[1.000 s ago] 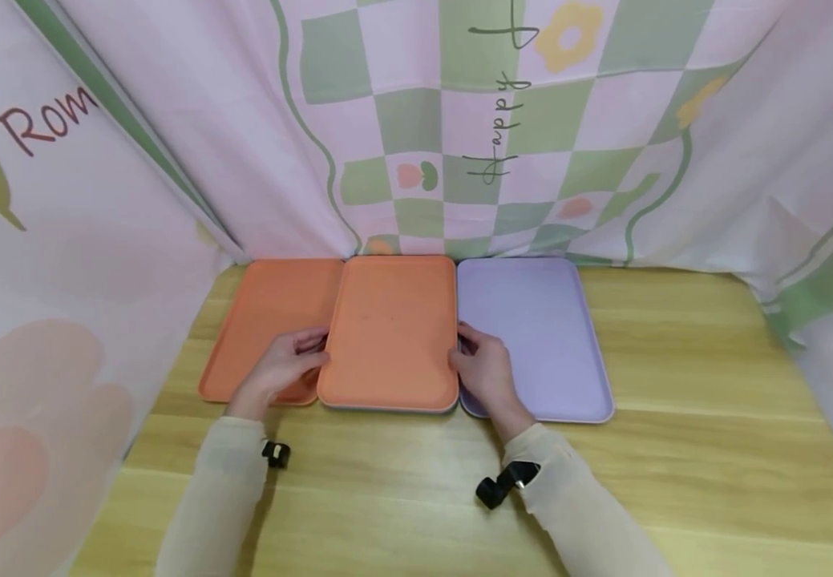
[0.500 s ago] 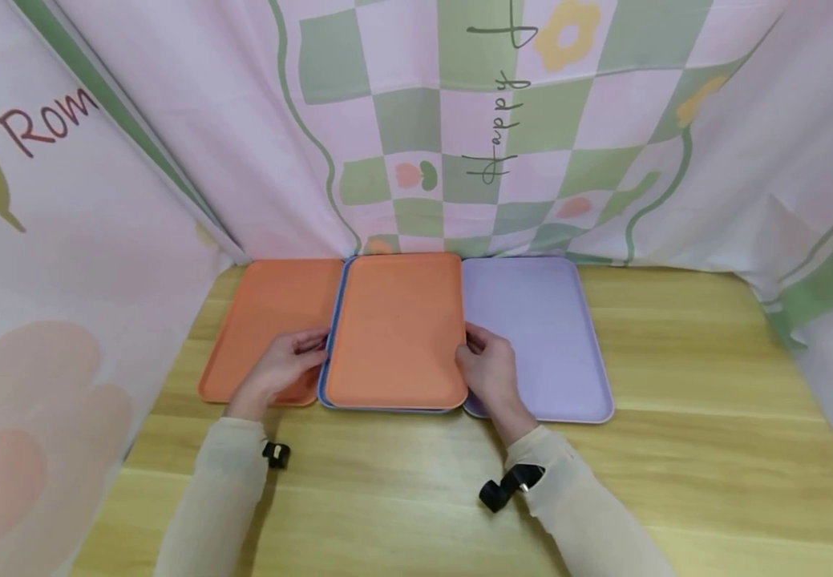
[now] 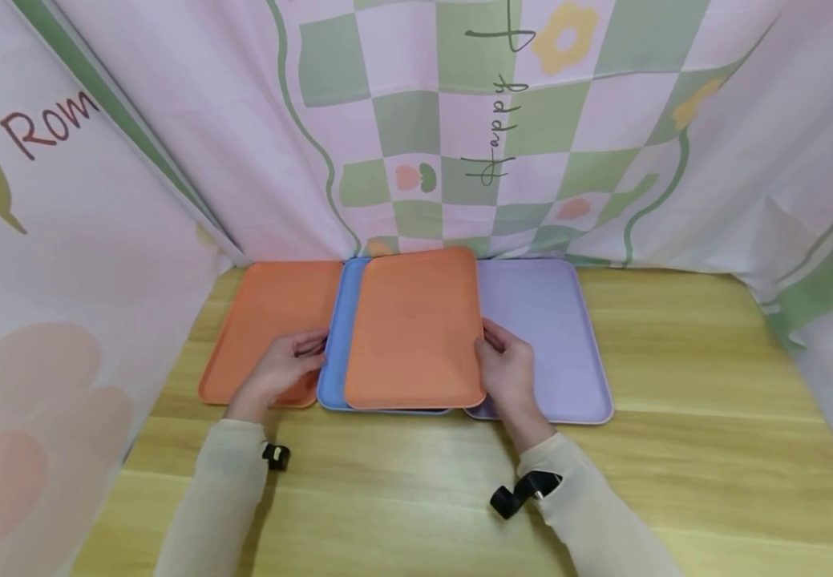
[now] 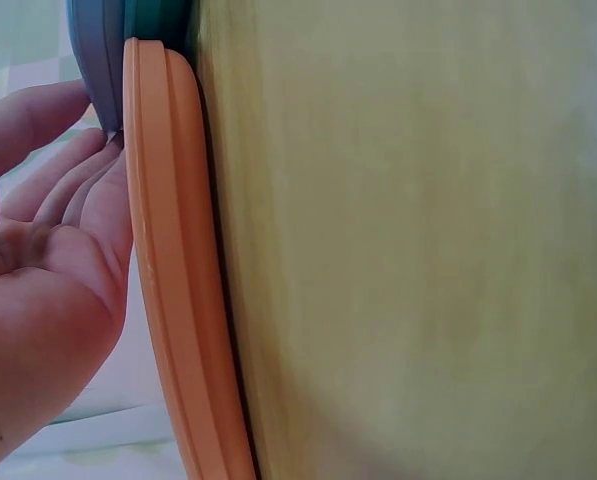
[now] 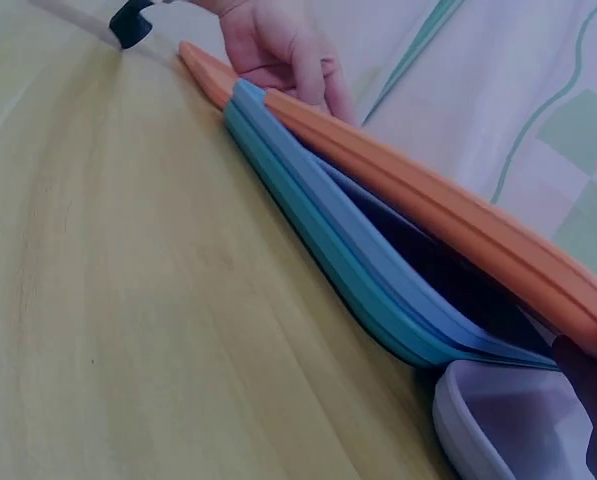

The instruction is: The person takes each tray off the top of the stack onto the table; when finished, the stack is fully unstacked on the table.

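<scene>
My right hand [image 3: 510,365] grips the right edge of an upper orange tray [image 3: 416,328], thumb on top. This tray is tilted, its right side raised above a blue tray [image 3: 337,344]. A teal tray [image 5: 308,230] lies beneath the blue one, as the right wrist view shows. My left hand [image 3: 282,369] pinches the blue tray's left edge between thumb and fingers; the left wrist view shows the thumb [image 4: 38,120] on its rim. Under the left hand lies another orange tray [image 3: 282,300]. A purple tray [image 3: 546,344] lies under the right hand.
The trays stand side by side on a wooden table [image 3: 387,489], near its back edge. A patterned curtain [image 3: 416,128] hangs directly behind them, and another printed cloth [image 3: 62,280] hangs at the left. Bare wood [image 3: 712,385] stretches to the right of the purple tray.
My right hand has slid the upper orange tray rightward and raised its right side, uncovering the blue tray's left strip. The left hand has stayed in place.
</scene>
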`<state>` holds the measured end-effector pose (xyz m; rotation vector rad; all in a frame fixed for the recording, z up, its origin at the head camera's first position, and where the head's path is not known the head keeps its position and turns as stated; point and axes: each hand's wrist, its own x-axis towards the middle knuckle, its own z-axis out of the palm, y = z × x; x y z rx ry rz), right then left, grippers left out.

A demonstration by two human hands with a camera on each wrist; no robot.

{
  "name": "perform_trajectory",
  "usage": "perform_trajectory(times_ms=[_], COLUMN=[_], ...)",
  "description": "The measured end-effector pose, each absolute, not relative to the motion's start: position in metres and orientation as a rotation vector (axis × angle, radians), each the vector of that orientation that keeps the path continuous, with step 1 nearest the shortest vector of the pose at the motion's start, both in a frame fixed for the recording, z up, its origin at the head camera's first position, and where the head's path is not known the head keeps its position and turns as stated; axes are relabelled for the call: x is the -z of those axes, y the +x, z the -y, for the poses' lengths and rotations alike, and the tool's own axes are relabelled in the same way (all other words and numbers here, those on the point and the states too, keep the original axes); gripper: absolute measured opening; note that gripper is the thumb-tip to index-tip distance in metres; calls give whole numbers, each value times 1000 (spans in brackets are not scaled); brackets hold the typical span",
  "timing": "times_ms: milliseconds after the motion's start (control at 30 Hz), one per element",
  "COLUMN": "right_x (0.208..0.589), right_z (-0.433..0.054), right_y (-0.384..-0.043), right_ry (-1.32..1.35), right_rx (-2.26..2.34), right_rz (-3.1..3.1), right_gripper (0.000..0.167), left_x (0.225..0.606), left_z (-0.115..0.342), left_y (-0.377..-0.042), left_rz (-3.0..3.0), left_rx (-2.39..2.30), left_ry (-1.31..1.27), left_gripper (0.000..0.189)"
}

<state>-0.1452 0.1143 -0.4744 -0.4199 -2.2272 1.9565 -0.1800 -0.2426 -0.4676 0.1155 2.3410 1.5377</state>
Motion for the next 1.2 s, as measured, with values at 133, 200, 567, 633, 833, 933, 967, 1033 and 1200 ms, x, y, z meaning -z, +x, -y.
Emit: perform_trajectory(times_ms=[133, 200, 567, 633, 833, 933, 967, 1033, 1200], right_x=[473, 472, 459, 457, 451, 449, 449, 448, 448], right_z=[-123, -128, -166, -172, -191, -201, -205, -212, -233], right_y=[-143, -141, -132, -131, -127, -125, -125, -123, -119], right_ry=[-477, -502, -606, -604, -629, -638, -638, -643, -670], right_rx=[-2037, -2056, -2037, -2029, -2056, -2060, -2066, -2063, -2095], right_rz=[2148, 2124, 2129, 2138, 2115, 2108, 2098, 2075, 2004], right_gripper=[41, 41, 42, 42, 45, 46, 46, 45, 47], left_x=[470, 470, 470, 470, 468, 468, 467, 467, 467], left_z=[243, 244, 244, 244, 242, 242, 242, 242, 242], left_y=[-179, -179, -180, -181, -180, -180, -180, -180, -181], left_rz=[-2350, -2351, -2326, -2317, -2308, -2302, -2301, -2304, -2320], left_rx=[-1520, -1513, -1516, -1520, -1528, -1541, -1542, -1539, -1510], left_ry=[113, 110, 50, 42, 63, 72, 77, 72, 49], left_gripper=[58, 57, 59, 59, 60, 60, 60, 60, 60])
